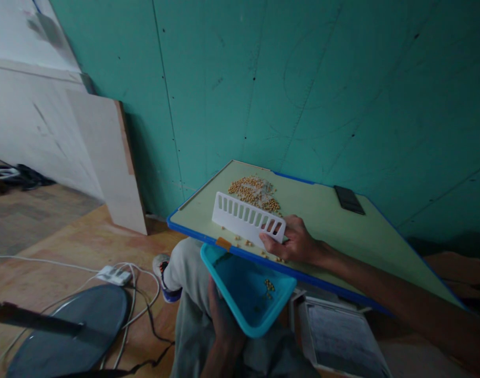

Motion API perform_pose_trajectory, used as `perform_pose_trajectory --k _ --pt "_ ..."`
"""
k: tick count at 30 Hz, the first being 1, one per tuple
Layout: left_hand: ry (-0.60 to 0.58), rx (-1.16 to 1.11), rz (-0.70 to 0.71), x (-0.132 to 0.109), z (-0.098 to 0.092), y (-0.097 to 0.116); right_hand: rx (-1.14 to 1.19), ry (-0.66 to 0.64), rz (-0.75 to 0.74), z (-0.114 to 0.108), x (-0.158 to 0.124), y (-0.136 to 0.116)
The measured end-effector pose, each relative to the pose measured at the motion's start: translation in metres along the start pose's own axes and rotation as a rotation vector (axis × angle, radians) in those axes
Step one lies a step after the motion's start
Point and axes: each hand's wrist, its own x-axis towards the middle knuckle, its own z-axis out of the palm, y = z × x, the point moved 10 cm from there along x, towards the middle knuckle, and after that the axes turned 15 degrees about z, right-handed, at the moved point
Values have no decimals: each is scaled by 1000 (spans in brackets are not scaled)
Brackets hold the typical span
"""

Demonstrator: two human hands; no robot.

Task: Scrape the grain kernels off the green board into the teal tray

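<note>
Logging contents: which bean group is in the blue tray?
The small cluster on the right inside the blue tray; the big heap and loose beans by the edge are on the tabletop.

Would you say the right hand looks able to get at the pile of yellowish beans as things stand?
Probably yes: the pile lies just beyond the white slotted strip in the right hand, with nothing else apparent between, though the strip might touch it first.
</note>
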Motion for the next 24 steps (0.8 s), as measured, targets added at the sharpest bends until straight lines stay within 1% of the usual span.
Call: perform_pose_trajectory --k 2,4,6,9,11,15,19,21,24 --pt "6 -2 -26 -2 1 -1 14 -14 16 1 0 3" --pt "46 -4 -42 -2 -3 -1 37 -29 9 2 0 4" --pt "98 17 11 1 -8 6 74 -36 -26 1 -1 0" --pt "136 54 81 4 -13 16 130 -19 -88 -4 -1 -8" --pt "137 66 68 3 -12 17 153 -35 -88 -3 -1 -9" --pt "75 75 82 0 -5 25 130 -99 -11 4 0 -2" --pt "97 92 83 2 -13 30 125 -126 31 7 1 1" --pt "122 105 60 4 -18 28 145 -120 17 6 1 -1" --pt "122 86 41 7 -19 24 142 -102 -6 4 1 -4"
